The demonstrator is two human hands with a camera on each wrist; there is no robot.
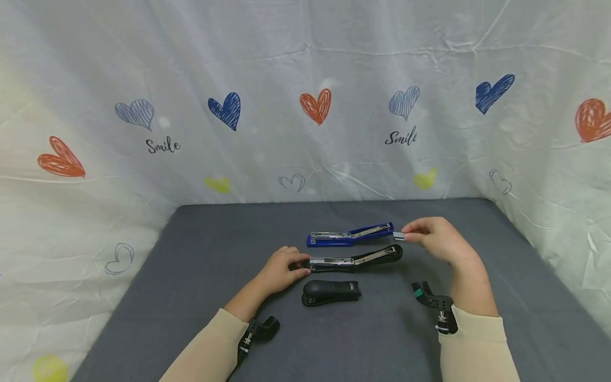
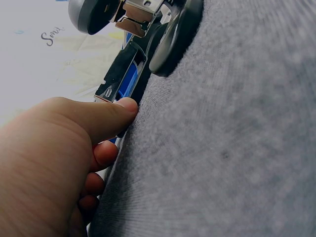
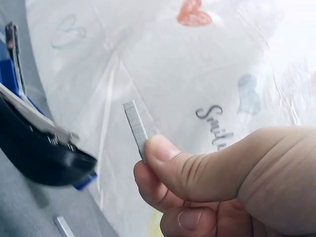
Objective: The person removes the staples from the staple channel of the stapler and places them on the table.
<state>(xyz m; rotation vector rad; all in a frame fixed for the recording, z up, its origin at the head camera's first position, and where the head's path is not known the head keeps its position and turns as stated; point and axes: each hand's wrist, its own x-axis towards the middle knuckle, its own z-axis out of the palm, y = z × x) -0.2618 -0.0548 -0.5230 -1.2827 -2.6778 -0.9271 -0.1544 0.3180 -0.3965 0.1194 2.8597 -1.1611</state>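
Observation:
My left hand [image 1: 285, 269] pinches the left end of an opened black stapler [image 1: 377, 257], which lies unfolded on the table. In the left wrist view, the left thumb [image 2: 106, 116] presses along the stapler's base. Between thumb and index finger, my right hand [image 1: 438, 239] holds a short strip of silver staples [image 3: 134, 123], just off the stapler's right end. A second opened stapler, blue [image 1: 331, 241], lies behind the black one. Another staple strip [image 3: 63, 227] rests on the table in the right wrist view.
A closed black stapler [image 1: 331, 292] lies in front of the opened ones. The grey table [image 1: 215, 228] ends at a pale cloth backdrop [image 1: 267, 148] printed with hearts. Black wrist mounts [image 1: 434, 300] sit on both forearms.

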